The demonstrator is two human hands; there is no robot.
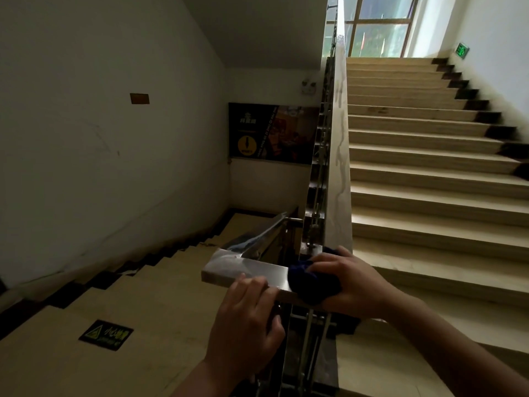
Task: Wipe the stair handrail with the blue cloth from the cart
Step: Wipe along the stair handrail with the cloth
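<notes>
The right hand [347, 282] curls round the bunched blue cloth [310, 286], pressing it on the flat turn of the handrail [252, 269] below the rising rail; the left hand [246, 319] grips the handrail's near edge just beside it

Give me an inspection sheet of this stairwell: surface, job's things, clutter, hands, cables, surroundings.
Surface: handrail, flat shiny metal, with streaky marks on its rising part.
Job's things: blue cloth, bunched on the handrail at the corner.
Clutter: nothing seen.
Hands: left hand grips the level piece of the handrail; right hand holds the blue cloth against the handrail.
Cables: nothing seen.
Surroundings: stairs going up on the right, another flight going down on the left; window at the top; green exit sign; dark poster on the wall; warning sticker on the floor.
</notes>
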